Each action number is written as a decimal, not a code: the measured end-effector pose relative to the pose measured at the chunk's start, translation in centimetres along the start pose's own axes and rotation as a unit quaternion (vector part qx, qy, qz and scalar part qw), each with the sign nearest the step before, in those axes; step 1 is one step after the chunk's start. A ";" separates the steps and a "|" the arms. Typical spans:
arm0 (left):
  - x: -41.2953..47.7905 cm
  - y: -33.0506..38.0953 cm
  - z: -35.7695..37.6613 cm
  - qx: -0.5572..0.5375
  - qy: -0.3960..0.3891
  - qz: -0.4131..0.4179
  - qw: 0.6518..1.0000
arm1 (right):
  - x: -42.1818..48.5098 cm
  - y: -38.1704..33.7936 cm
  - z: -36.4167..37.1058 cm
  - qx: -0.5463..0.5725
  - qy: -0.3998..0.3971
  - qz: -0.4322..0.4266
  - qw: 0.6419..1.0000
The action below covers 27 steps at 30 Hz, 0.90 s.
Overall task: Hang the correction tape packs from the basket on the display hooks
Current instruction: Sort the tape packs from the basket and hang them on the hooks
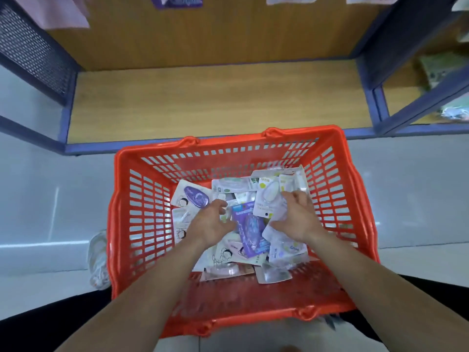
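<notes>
Correction tape packs (pixel 233 185) are heaped loosely in a red plastic basket (pixel 228 143), overlapping and facing all ways. The basket is set on the grey tiled floor (pixel 38 199), just in front of a shelf (pixel 215 102) with a wooden base and a blue frame. A purple pack (pixel 250 229) lies face up between the hands, its long axis running almost straight away from the person and its top end pointing towards the shelf. A white pack (pixel 267 196) with a pale oval tape is tilted, top end towards the far right corner. It is pinched by the right hand (pixel 297 217), fingers curled over its right edge and thumb at its near corner. The left hand (pixel 213 222) is held over the heap, fingers spread and loosely curled, with nothing clearly gripped. Print on the packs is too blurred to be read. More packs (pixel 177 1) are seen hanging at the top edge. A light shoe (pixel 97 257) is seen left of the basket.
</notes>
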<state>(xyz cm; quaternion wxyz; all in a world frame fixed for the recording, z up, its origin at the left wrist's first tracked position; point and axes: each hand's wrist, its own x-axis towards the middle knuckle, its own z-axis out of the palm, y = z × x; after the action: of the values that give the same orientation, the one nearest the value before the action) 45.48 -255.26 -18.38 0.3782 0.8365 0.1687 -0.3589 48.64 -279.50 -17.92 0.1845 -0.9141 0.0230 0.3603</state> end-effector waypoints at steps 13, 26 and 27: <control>0.8 0.2 2.5 -0.043 0.017 0.008 0.999 | 0.4 -1.1 0.3 0.064 0.042 -0.119 0.990; -0.9 -0.1 -4.4 -0.263 0.068 0.073 0.960 | 0.8 -6.7 1.2 0.319 -0.044 -0.077 0.943; -0.6 -0.5 -4.6 -0.252 0.093 0.068 0.961 | 0.8 -6.7 1.3 0.342 -0.030 -0.071 0.936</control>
<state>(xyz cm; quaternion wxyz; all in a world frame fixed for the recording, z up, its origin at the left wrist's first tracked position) 47.00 -251.43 -16.12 0.5832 0.7532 0.2309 -0.1982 49.59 -272.70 -17.21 0.5121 -0.7838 0.0743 0.3433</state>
